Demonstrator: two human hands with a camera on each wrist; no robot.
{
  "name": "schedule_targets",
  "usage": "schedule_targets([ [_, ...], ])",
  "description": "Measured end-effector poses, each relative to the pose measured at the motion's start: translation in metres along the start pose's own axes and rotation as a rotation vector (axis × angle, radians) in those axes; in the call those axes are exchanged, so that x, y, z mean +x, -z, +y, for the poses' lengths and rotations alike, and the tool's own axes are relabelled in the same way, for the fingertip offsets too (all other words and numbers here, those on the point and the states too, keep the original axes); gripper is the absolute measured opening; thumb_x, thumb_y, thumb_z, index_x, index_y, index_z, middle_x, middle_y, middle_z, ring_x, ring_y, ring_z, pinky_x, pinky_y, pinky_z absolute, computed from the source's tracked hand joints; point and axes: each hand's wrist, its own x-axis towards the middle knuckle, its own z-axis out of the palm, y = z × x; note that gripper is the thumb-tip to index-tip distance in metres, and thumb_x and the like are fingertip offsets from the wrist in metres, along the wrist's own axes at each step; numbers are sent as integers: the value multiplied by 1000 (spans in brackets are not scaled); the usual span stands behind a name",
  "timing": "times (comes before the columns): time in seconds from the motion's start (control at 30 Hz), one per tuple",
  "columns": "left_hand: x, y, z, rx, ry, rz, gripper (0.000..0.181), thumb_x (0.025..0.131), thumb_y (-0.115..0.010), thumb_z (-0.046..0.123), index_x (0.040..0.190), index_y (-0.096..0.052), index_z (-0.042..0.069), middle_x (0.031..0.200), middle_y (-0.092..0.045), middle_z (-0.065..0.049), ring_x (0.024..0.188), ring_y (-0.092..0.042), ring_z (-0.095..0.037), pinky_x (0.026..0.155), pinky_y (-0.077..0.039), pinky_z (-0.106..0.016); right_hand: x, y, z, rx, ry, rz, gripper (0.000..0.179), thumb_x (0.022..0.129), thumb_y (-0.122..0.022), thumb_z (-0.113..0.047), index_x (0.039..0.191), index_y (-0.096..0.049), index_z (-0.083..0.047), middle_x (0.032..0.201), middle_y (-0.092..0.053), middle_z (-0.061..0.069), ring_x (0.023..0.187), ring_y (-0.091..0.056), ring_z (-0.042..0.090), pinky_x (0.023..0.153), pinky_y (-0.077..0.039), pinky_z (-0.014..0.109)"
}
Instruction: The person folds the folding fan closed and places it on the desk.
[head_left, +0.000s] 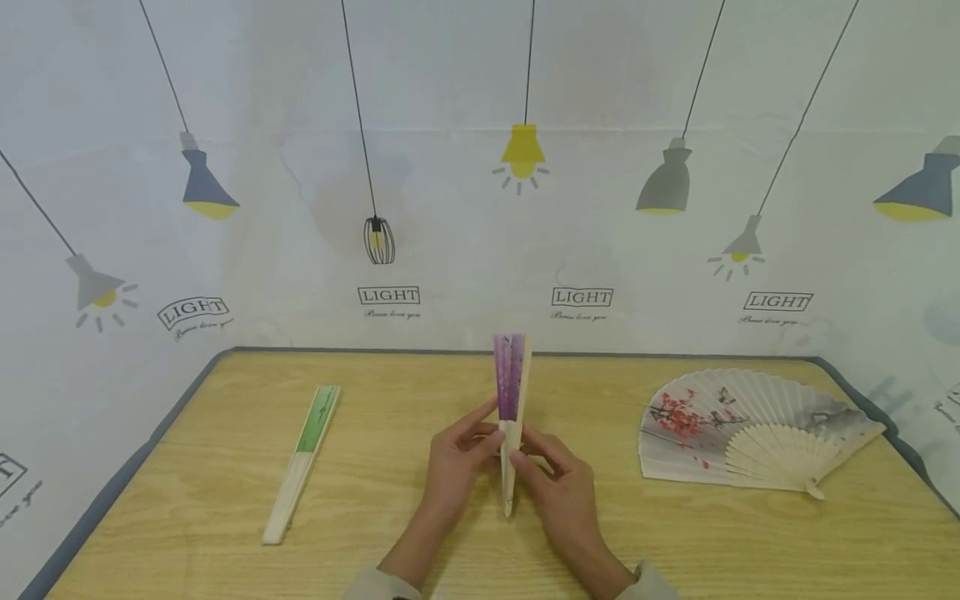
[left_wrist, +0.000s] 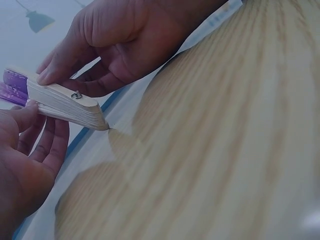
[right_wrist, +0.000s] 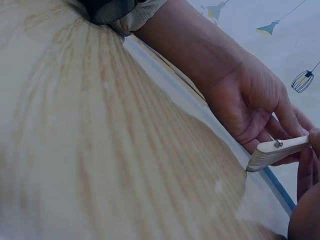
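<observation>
Between my two hands, at the middle of the table, a purple folding fan stands slightly spread, its pale ribs lowest. My left hand pinches it from the left with thumb and fingers. From the right, my right hand grips the rib part, thumb on the near side. The left wrist view shows the metal pivot pin near the rounded end of the ribs. In the right wrist view the pale rib end sticks out from between the hands.
A closed green folding fan lies on the table to the left. Off to the right is a spread white fan with red blossoms. Behind the table hangs a white cloth printed with lamps.
</observation>
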Motion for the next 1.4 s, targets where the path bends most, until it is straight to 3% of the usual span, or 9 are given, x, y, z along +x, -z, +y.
schedule_targets([
  [0.63,1,0,1,14,22,19,41,88,-68,7,129,-61,11,98,-66,-14,87,-66,-22,79,-58,-40,0,0,-1,-76,-51,-1,33,83,-74,-12,116,-68,-8,101,-68,9,93,-61,20,82,-57,31],
  [0.9,1,0,0,27,3,13,40,87,-71,9,126,-62,7,100,-64,-17,87,-66,-22,78,-59,-40,-1,1,0,-157,-48,6,30,89,-68,-12,120,-67,-11,112,-66,4,100,-60,18,84,-56,30],
  [1.1,0,-1,2,36,10,6,39,86,-71,11,124,-64,7,101,-62,-17,90,-64,-23,80,-58,-38,-1,2,0,-148,-67,17,31,89,-69,-20,119,-68,-14,108,-67,2,98,-62,18,79,-58,31],
  [1.4,-1,0,3,96,28,-11,40,85,-74,14,123,-64,8,101,-64,-14,90,-64,-23,81,-58,-35,1,1,0,-107,-116,56,36,85,-74,-25,116,-67,-9,101,-69,9,94,-66,21,80,-58,30],
])
